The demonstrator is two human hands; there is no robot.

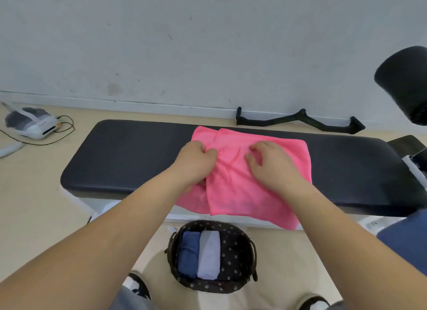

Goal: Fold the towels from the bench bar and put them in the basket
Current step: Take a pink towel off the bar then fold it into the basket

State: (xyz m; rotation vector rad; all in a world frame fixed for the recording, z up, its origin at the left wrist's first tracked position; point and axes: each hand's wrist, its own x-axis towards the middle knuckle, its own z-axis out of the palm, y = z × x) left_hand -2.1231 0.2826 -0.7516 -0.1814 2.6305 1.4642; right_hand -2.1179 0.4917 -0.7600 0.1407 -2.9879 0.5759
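On the black bench pad (129, 157), whose bare left end lay well apart from the work, the left hand (196, 161) sat at the left side of the pink towel (242, 194), fingers curled into a grip on the free edge of the upper layer. That edge ran from the pad's far edge to its near edge, so a further fold would probably carry it rightward, across the cloth. On the floor just off the near edge stood the basket (241, 234), below the towel's hanging end and somewhat nearer the left hand, already holding a navy folded towel (188, 254) touching a pale grey folded towel (209, 255). The pink towel lay right of the pad's middle, its long axis seemingly crossing the pad from far edge to near edge, slanting slightly right, with the near end drooping over the edge toward the basket. The right hand (270, 164) rested on the upper layer with bent fingers; whether it pinched the cloth or only pressed it could not be told
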